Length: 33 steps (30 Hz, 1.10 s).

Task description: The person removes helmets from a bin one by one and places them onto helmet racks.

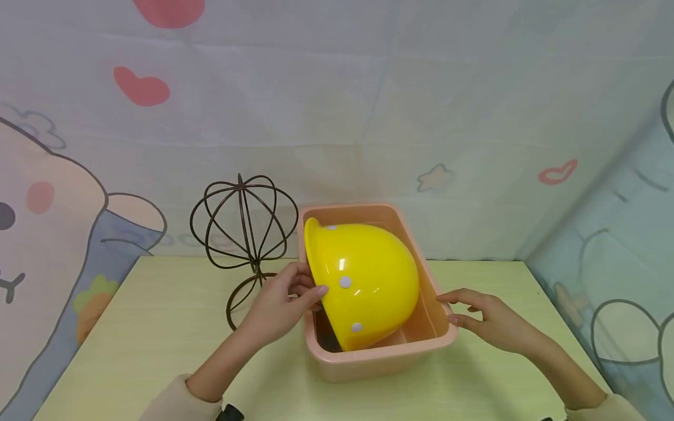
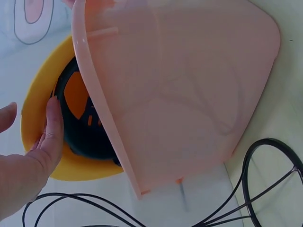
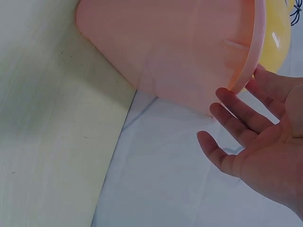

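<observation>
A yellow helmet (image 1: 368,275) with small white dots lies tilted on its side in a pink plastic basin (image 1: 379,358), its brim to the left. My left hand (image 1: 310,283) grips the brim, thumb on the shell and fingers behind it. In the left wrist view those fingers (image 2: 49,127) lie on the helmet's (image 2: 38,109) dark inner lining, beside the basin's wall (image 2: 189,94). My right hand (image 1: 455,310) is open at the basin's right rim, fingers straight. The right wrist view shows its fingertips (image 3: 225,97) at the basin's rim (image 3: 253,56), with a bit of yellow helmet (image 3: 277,42) beyond.
A dark wire ball-shaped stand (image 1: 242,234) rises just left of the basin, close behind my left hand; its base loops show in the left wrist view (image 2: 265,189). The pale yellow-green table (image 1: 158,327) ends at a cartoon-printed backdrop (image 1: 368,117).
</observation>
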### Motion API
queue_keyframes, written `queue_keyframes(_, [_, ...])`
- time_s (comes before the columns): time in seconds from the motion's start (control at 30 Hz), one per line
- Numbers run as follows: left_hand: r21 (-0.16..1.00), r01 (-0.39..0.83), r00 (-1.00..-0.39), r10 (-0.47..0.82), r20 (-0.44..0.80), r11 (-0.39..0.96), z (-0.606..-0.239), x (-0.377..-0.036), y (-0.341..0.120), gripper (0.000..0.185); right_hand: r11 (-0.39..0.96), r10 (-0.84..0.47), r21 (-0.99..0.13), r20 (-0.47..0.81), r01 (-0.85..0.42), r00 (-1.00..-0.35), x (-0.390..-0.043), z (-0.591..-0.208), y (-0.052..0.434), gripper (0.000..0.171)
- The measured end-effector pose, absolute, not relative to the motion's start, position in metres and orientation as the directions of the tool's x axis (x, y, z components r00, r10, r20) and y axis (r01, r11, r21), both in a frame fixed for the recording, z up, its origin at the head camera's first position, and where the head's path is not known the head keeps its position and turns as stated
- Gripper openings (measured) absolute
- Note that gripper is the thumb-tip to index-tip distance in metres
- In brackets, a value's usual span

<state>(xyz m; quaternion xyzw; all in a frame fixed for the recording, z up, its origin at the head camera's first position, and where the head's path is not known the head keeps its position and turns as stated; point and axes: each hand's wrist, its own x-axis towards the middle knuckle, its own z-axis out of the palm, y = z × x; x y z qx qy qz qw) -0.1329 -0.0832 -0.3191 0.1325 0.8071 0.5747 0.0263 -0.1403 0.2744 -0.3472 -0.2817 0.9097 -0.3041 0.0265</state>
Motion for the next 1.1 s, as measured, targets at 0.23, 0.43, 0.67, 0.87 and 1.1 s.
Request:
queue_keyframes(0.23, [0.947,0.147,-0.975,0.201,0.091,0.285,-0.321,-0.134,-0.078,0.031,0.655,-0.528,-0.570,0.126,-0.497,-0.840,-0.140,-0.348,0.274,0.033])
queue_keyframes(0.43, [0.952,0.143,-0.975,0.201,0.089,0.270,-0.322,-0.136,-0.076,0.031,0.653,-0.526,-0.572,0.129,-0.496,-0.841,-0.139,-0.348,0.275,0.033])
queue_keyframes(0.67, [0.951,0.152,-0.977,0.186,0.103,0.268,-0.323,-0.138,-0.075,0.035,0.651,-0.527,-0.572,0.132,-0.499,-0.839,-0.139,-0.349,0.275,0.033])
queue_keyframes(0.87, [0.953,0.151,-0.980,0.163,0.111,0.262,-0.322,-0.139,-0.073,0.039,0.654,-0.525,-0.571,0.129,-0.496,-0.841,-0.139,-0.349,0.275,0.033])
queue_keyframes(1.1, [0.958,0.139,-0.980,0.173,0.096,0.253,-0.318,-0.141,-0.071,0.039,0.658,-0.521,-0.574,0.120,-0.487,-0.845,-0.138,-0.348,0.276,0.033])
